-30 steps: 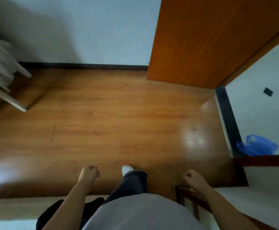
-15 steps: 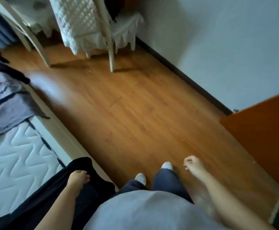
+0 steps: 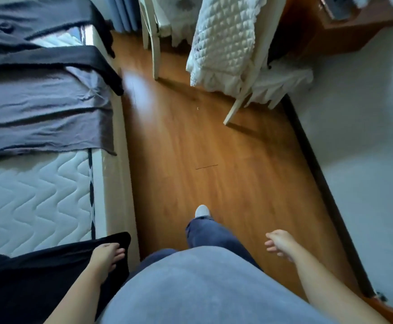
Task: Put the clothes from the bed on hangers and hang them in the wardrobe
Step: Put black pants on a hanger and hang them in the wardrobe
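Two empty grips: left hand (image 3: 107, 253) slack over garment (image 3: 50, 265), right hand (image 3: 279, 242) loose. Turned from door to bed (image 3: 38, 195); pickup probably next.

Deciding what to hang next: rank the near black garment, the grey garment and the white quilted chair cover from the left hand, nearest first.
1. Black garment: at the near corner of the bed, directly under the left hand.
2. Grey garment: mid-bed, ahead of the hand.
3. White quilted cover: draped on the chair, far off to the right.
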Tool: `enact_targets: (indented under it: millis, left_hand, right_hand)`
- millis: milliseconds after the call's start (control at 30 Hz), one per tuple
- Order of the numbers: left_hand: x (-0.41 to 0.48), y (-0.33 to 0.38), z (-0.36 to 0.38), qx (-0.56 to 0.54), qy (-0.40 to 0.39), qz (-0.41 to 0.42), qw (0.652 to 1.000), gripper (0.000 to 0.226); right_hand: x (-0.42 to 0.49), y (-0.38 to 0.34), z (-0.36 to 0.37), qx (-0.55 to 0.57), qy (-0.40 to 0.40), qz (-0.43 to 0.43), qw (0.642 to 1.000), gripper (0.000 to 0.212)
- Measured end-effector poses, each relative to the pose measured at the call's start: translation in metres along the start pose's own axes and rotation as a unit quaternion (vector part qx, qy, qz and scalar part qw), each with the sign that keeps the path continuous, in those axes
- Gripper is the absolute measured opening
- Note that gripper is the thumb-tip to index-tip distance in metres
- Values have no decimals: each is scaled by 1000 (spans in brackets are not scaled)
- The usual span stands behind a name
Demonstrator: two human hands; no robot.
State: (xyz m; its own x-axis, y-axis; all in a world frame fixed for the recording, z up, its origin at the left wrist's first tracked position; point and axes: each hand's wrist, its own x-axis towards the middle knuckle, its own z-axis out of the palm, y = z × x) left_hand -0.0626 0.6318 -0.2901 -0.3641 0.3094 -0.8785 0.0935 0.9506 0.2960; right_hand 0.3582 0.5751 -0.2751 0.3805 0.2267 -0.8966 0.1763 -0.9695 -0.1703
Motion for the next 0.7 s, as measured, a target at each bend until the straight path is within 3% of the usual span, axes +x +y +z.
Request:
enact_targets:
  millis: [167, 267, 400, 533, 700]
  left_hand:
    - [-1, 87, 34, -3, 2, 84, 996, 20]
    - [9, 112, 29, -23, 34, 92, 995, 20]
    - [20, 128, 9, -154, 50, 0, 987, 19]
    - [52, 151, -20, -299, 65, -96, 947, 34]
    - [103, 217, -55, -397, 53, -126, 908, 37]
  right_hand:
    - [42, -120, -57, -103, 19, -70, 992, 12]
    - [56, -190, -61, -177, 9, -82, 981, 12]
    - [69, -291, -31, -227, -13, -121, 966, 12]
    - [71, -394, 28, -281, -47, -160, 945, 14]
    - [56, -538, 107, -362, -61, -227, 902, 11]
